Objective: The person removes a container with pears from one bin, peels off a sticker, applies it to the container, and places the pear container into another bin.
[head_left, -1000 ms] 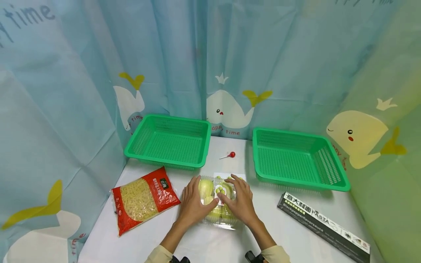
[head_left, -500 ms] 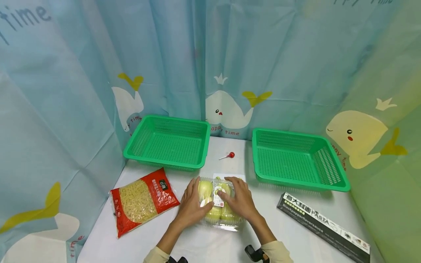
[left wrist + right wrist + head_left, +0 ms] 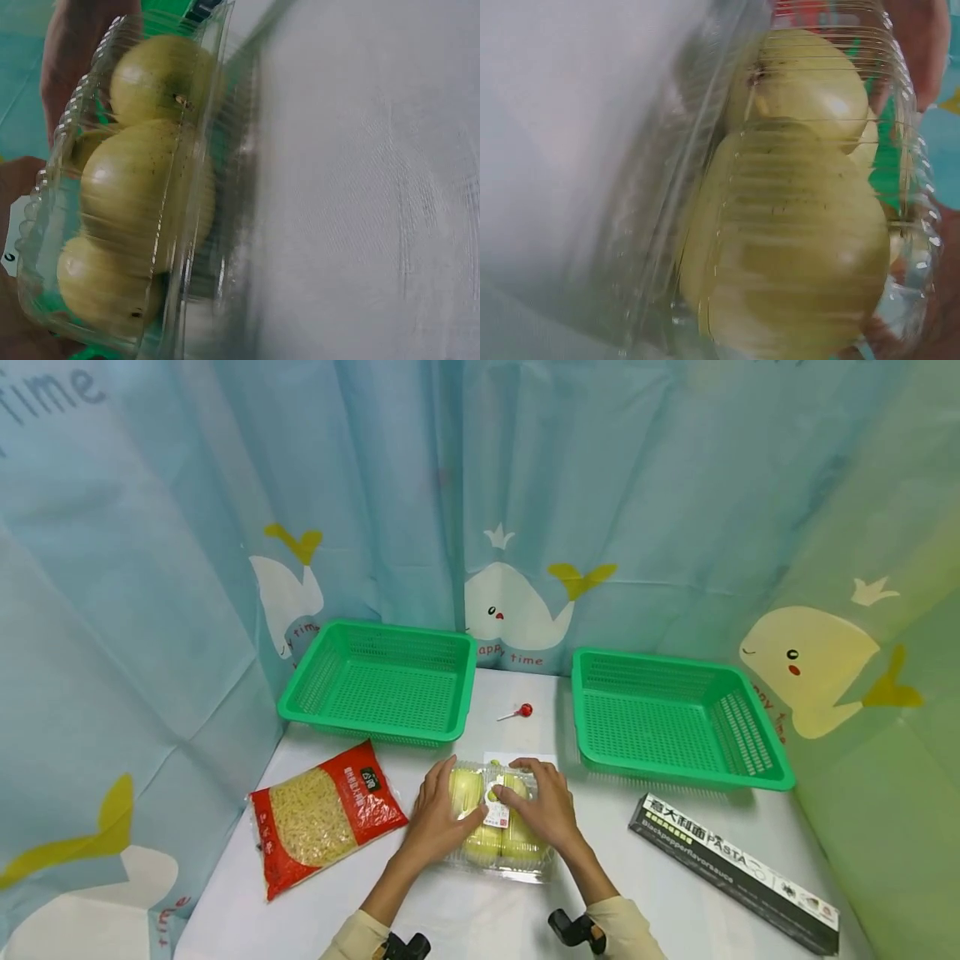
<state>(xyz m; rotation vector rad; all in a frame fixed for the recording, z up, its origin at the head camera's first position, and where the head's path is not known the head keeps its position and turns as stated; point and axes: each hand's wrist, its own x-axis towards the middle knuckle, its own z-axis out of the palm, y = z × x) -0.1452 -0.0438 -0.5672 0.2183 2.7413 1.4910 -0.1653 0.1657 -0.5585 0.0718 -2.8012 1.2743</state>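
Note:
Both hands grip a clear plastic clamshell box (image 3: 491,853) of round yellow-green fruit at the table's front middle. My left hand (image 3: 438,822) wraps its left side, thumb over the lid. On the opposite side my right hand (image 3: 551,808) holds the far right edge, its thumb lying on the lid's label (image 3: 497,814). Through the ribbed wall, speckled fruits (image 3: 142,187) show in the left wrist view. A large fruit (image 3: 787,232) fills much of the right wrist view. The fingertips at the box's far side are partly hidden.
Two green plastic baskets, one left (image 3: 378,732) and one right (image 3: 682,772), stand at the back. Between them lies a red lollipop (image 3: 526,710). A red pasta bag (image 3: 322,818) lies left, a black-and-white pasta box (image 3: 735,872) right. Printed curtains (image 3: 397,485) surround the table.
The thumbs have drawn slightly apart and more of the label shows. Both hands stay on the box, which keeps roughly its place. The head view has shifted a little.

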